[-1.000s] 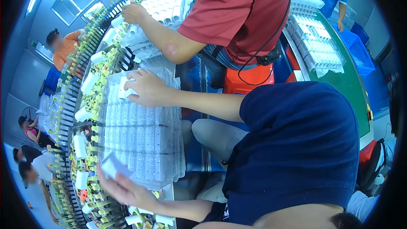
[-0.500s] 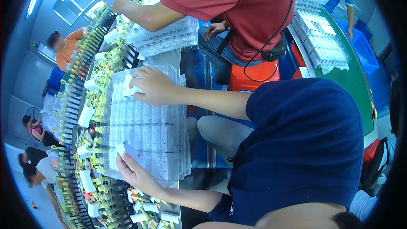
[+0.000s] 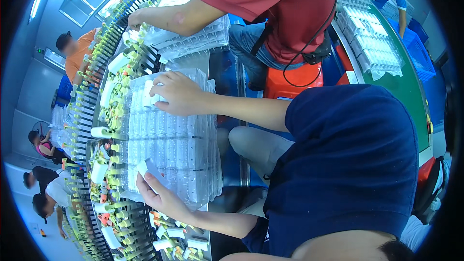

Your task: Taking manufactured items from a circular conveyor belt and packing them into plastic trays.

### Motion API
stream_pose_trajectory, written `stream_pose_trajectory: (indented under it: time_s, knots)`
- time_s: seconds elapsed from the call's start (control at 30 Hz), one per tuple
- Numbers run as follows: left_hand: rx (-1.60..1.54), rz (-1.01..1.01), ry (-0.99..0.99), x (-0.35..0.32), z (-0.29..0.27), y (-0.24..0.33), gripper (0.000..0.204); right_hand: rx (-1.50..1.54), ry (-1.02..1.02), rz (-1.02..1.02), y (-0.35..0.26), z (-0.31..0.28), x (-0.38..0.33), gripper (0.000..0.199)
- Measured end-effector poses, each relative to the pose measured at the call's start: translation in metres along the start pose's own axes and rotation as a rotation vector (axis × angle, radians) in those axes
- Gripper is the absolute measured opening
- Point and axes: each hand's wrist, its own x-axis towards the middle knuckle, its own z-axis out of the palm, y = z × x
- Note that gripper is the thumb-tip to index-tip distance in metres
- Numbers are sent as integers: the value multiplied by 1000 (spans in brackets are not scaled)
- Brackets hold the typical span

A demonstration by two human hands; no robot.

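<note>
Two hands [image 3: 176, 94], one clear tray stack [image 3: 179, 150]

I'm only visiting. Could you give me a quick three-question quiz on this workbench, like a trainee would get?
1. True or false: the right hand rests on the clear tray.
2. What does the left hand hold? A) a white piece B) a screwdriver C) a cup
3. Fill in: the neighbour beside the person wears a ___ shirt.
Key: 1 true; 2 A; 3 red.
</note>
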Motion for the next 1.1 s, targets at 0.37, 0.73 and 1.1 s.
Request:
stream_pose_trajectory:
  time_s: [0.37,0.73,1.1]
  knots:
    - [15,-10,-29,-1,-6,-1,36,-18,-25,-6,-4,-2,0,24]
    - [6,52,20,-2,-3,0,34,14,1,0,-2,2,0,22]
    - [-48,30,17,-4,-2,-1,32,-109,-316,-215,13,-27,23,29]
